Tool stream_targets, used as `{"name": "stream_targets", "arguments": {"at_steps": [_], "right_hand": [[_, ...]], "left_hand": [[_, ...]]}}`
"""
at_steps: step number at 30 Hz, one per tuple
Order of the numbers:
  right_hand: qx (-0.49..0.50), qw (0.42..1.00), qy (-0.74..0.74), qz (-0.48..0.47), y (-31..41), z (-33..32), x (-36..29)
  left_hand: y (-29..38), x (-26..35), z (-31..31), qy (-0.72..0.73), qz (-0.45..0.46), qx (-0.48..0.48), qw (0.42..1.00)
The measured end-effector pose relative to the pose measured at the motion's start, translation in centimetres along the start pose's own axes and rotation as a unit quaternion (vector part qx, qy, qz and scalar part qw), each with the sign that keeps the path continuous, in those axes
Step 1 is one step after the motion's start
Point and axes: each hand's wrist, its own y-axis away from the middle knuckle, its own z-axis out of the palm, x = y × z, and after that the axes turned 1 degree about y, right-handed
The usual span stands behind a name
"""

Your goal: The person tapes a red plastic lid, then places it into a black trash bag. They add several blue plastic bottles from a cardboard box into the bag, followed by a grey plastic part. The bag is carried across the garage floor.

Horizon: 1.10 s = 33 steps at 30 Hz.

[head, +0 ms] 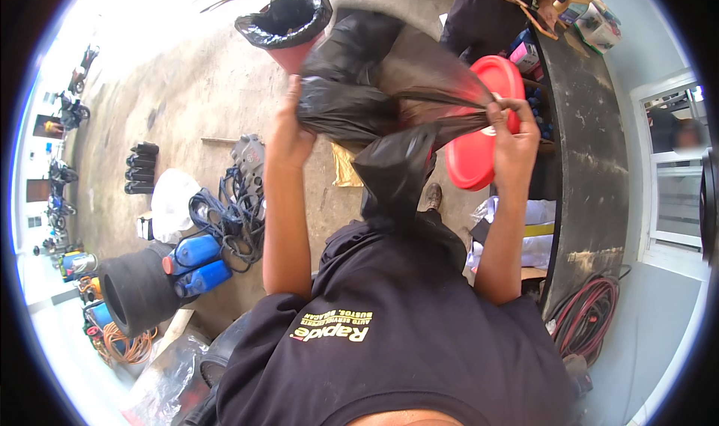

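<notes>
A black plastic bag [359, 89] is stretched between my two hands, its lower part hanging in front of my dark shirt. My left hand [292, 128] grips the bag's left side. On the other side my right hand [511, 128] pinches a gathered edge of the thin plastic, which is pulled taut and partly see-through. Behind that hand is a red plastic lid [474, 159], partly covered by the hand and bag. Beyond the bag stands a red bin [295, 55] with a black liner folded over its rim. What the bag holds, if anything, is hidden.
A person [483, 16] stands beyond the bag, holding a flat object. A black-topped bench [590, 173] runs along the right. Blue jugs [205, 277], a tire [137, 291], coiled dark hose [224, 218], a white bag [171, 204] and black bottles [141, 167] lie at left. A yellow cloth [345, 167] lies on the floor.
</notes>
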Motion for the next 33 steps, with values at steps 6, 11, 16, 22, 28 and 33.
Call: {"name": "stream_targets", "arguments": {"at_steps": [6,11,16,22,28,33], "right_hand": [[0.141,0.968,0.199,-0.060,-2.8,-7.6,5.8],[0.194,0.940,0.274,-0.056,-6.9,-11.5,7.0],[0.267,0.934,0.217,-0.097,-12.5,-16.6,5.3],[0.262,0.939,0.195,-0.109,-10.6,-15.4,1.1],[0.268,0.941,0.156,-0.139,-7.3,-15.7,2.2],[0.289,0.911,0.134,-0.262,-3.6,-14.6,-4.6]], "left_hand": [[0.0,7.7,-5.9,-0.049,0.117,0.140,0.982],[-3.9,13.7,-7.8,-0.271,0.194,0.104,0.937],[-9.2,23.3,-9.4,-0.424,0.337,0.169,0.823],[-5.6,23.0,-3.0,-0.407,0.317,0.163,0.841],[-0.2,16.1,6.4,-0.449,0.258,-0.095,0.850],[-0.2,11.2,9.8,-0.627,0.309,-0.195,0.688]]}}
